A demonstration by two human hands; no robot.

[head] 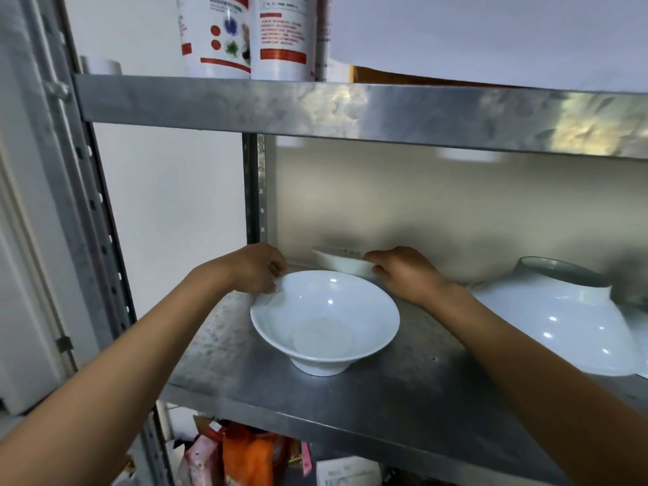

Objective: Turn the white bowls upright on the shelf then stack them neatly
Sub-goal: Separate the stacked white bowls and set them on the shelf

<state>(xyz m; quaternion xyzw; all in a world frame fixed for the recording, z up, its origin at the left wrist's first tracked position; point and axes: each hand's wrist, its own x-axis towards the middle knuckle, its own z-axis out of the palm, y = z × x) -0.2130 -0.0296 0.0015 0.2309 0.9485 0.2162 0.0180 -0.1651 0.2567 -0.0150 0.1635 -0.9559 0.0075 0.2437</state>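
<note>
A white bowl [326, 320] stands upright on the metal shelf [385, 391], near its left end. My left hand [257, 270] pinches its far left rim. Behind it a second white bowl [342, 263] sits at the back of the shelf, mostly hidden; my right hand [403, 273] grips its right edge. A third white bowl [557, 317] lies upside down to the right, foot ring up. A sliver of another white bowl [640, 331] shows at the right frame edge.
The shelf above [350, 110] hangs low over the bowls and carries two white printed canisters [245, 33]. A perforated metal upright [257, 191] stands at the back left. Colourful packets [245, 454] fill the shelf below.
</note>
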